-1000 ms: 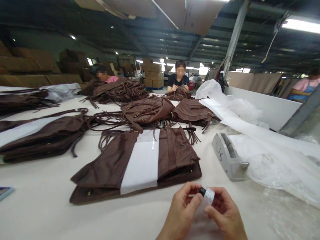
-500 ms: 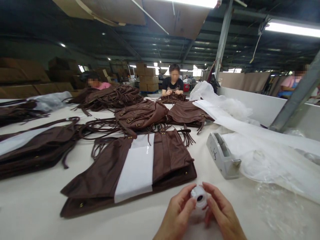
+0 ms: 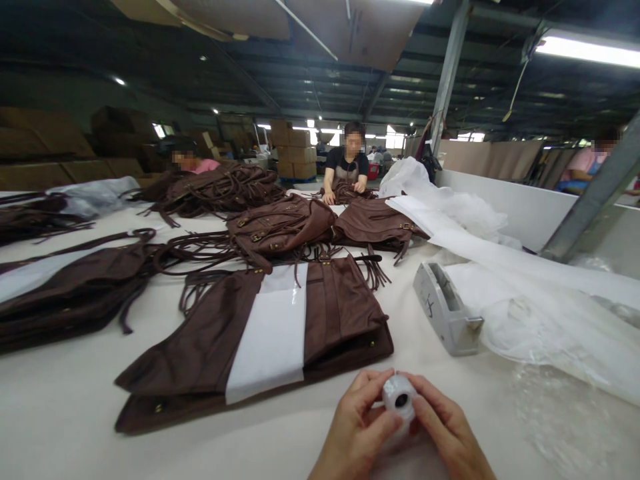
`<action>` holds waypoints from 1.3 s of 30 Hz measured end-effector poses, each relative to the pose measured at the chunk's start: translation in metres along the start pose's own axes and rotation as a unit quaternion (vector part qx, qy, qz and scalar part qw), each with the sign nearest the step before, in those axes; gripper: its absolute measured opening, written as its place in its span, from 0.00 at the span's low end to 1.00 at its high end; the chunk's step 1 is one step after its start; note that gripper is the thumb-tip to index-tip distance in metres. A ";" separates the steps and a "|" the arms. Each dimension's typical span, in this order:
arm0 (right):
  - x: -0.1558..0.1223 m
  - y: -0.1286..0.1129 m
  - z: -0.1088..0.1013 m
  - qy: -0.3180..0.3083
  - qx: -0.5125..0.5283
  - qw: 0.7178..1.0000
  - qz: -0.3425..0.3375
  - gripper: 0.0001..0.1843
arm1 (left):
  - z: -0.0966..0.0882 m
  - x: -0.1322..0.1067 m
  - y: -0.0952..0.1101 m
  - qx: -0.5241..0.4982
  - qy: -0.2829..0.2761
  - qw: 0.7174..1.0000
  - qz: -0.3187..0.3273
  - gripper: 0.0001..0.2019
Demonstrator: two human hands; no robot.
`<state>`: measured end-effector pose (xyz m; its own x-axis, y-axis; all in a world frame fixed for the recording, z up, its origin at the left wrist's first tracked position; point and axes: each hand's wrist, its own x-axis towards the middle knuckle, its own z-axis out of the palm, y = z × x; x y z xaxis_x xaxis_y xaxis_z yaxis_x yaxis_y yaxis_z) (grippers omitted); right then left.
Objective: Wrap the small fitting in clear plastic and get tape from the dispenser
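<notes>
A broad pale tabletop [image 3: 60, 407] fills the lower half of the frame, under a dim workshop roof. Nearest me, at the bottom right of centre, the left hand [image 3: 361, 415] and right hand [image 3: 441, 420] are half curled, thumbs and fingertips closed from either side around a small whitish roll [image 3: 394, 387], dark in its middle. The roll sits between them, in front of the large brown bag [image 3: 200, 347], which lies flat mid-frame with a white paper band [image 3: 267, 327] across it. Right of the bag stands a grey tape dispenser [image 3: 445, 310], with white plastic sheeting [image 3: 530, 337] crumpled along the right side. Another banded bag [image 3: 100, 290] lies at the left edge. Farther up the picture come two more brown bags [image 3: 285, 223], side by side, and a strappy heap [image 3: 215, 190] to their left. Beyond, at upper centre, a person in a black top [image 3: 345, 163] leans over brown straps; cardboard boxes [image 3: 296, 157] are stacked behind.
</notes>
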<state>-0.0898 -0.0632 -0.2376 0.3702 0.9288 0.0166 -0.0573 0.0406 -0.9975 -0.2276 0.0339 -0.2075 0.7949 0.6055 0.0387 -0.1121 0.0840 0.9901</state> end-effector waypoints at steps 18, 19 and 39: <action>0.003 0.010 -0.002 -0.015 0.040 0.999 -0.010 0.13 | 0.002 0.003 -0.014 0.008 0.038 0.999 -0.028 0.12; 0.003 0.010 -0.003 -0.017 0.047 0.999 -0.005 0.13 | 0.002 0.003 -0.013 0.011 0.036 0.999 -0.029 0.11; 0.012 0.018 -0.010 -0.042 0.142 0.988 0.038 0.19 | 0.001 0.007 -0.018 -0.079 0.042 0.996 -0.029 0.17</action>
<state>-0.0770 -0.0549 -0.2564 0.2769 0.9601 -0.0392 -0.3438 0.0609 -0.9371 -0.2197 0.0355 -0.2249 0.7508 0.6595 -0.0356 -0.1657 0.2402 0.9565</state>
